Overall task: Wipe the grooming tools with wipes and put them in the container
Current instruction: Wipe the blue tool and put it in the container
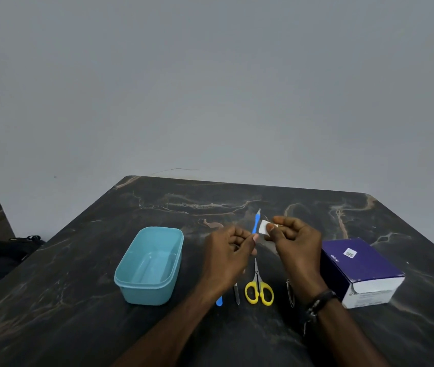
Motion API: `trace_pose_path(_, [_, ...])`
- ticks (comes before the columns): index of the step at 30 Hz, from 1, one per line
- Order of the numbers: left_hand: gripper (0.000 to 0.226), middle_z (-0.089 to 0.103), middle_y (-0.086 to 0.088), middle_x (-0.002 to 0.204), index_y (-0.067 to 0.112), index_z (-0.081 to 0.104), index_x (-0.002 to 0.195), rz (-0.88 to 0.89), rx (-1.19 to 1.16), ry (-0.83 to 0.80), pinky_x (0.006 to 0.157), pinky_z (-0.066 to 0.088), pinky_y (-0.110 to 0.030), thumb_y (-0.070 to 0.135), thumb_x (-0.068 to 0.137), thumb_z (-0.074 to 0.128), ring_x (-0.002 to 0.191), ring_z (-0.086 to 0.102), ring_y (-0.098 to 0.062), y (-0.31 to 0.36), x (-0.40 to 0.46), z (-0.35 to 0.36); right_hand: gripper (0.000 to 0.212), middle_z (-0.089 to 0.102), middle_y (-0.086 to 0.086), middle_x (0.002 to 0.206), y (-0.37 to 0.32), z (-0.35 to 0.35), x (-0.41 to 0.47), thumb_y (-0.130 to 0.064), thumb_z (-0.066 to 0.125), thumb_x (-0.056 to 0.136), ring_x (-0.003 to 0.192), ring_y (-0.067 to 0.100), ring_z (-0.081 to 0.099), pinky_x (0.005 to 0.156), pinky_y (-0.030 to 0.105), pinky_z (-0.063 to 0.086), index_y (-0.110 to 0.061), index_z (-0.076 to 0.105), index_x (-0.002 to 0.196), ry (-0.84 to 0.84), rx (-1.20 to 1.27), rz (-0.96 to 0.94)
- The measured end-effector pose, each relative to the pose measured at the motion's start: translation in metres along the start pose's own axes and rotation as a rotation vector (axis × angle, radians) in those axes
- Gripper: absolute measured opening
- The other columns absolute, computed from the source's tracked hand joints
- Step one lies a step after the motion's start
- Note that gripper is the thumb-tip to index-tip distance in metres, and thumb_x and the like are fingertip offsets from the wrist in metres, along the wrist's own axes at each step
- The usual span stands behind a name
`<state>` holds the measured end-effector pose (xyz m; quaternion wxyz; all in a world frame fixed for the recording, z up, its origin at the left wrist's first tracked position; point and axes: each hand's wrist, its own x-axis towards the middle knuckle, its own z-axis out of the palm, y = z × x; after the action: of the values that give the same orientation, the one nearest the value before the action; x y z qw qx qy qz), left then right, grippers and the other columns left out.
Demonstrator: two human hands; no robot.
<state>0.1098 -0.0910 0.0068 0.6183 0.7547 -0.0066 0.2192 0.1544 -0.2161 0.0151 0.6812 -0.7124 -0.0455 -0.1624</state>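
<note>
At frame centre, the left hand (230, 246) pinches a blue-handled tool (255, 223) upright; the right hand (294, 238) pinches a white wipe (263, 227) beside it (touching, apparently). The teal container (131, 280) sits lower left on the tabletop (78, 287).

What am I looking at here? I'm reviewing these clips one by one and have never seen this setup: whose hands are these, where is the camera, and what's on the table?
There is no machine: a person works bare-handed, and the single picture comes from a camera on their head, looking forward and down.

The left hand pinches a thin blue-handled tool, pointing up and away. The right hand pinches a small white wipe just beside it.

On the dark marbled table lie an empty teal container at the left, yellow-handled scissors, a slim metal tool, another blue tool end, a metal piece mostly hidden by the right wrist, and a purple box at the right.
</note>
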Motion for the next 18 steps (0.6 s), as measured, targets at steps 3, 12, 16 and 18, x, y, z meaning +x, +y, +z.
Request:
trace_pose_path(3, [0.014, 0.070, -0.007, 0.067, 0.008, 0.067, 0.082, 0.028, 0.013, -0.030, 0.043, 0.045, -0.016, 0.021, 0.085, 0.070, 0.047, 0.060, -0.004, -0.003, -0.004, 0.001, 0.016, 0.074, 0.003, 0.077, -0.005, 0.000, -0.003, -0.003, 0.069, 0.083, 0.067, 0.008, 0.072, 0.057, 0.021, 0.055, -0.009, 0.066, 0.098, -0.011, 0.111, 0.040])
trace_pose_path(12, [0.010, 0.070, -0.004, 0.066, 0.009, 0.068, 0.081, 0.071, 0.051, -0.013, 0.053, 0.055, -0.028, 0.019, 0.085, 0.070, 0.058, 0.067, -0.016, -0.009, -0.005, -0.001, 0.023, 0.075, 0.014, 0.087, -0.016, -0.003, -0.003, 0.005, 0.054, 0.089, 0.076, 0.021, 0.073, 0.058, 0.025, 0.056, -0.011, 0.064, 0.103, -0.179, 0.343, 0.108])
trace_pose_path(16, [0.007, 0.068, -0.001, 0.066, 0.013, 0.067, 0.081, 0.060, 0.038, -0.017, 0.049, 0.050, -0.018, 0.018, 0.085, 0.069, 0.054, 0.064, -0.007, -0.007, -0.006, -0.003, 0.029, 0.075, 0.017, 0.086, -0.019, -0.006, -0.002, 0.008, 0.056, 0.087, 0.078, 0.027, 0.073, 0.064, 0.031, 0.061, -0.012, 0.059, 0.108, -0.231, 0.388, 0.099])
trace_pose_path(18, [0.006, 0.069, -0.001, 0.067, 0.014, 0.067, 0.081, 0.065, 0.036, -0.018, 0.052, 0.051, -0.018, 0.018, 0.085, 0.069, 0.056, 0.065, -0.007, -0.008, -0.005, -0.004, 0.031, 0.075, 0.019, 0.087, -0.020, -0.007, -0.001, 0.008, 0.059, 0.085, 0.077, 0.028, 0.073, 0.065, 0.032, 0.061, -0.011, 0.057, 0.110, -0.240, 0.392, 0.102])
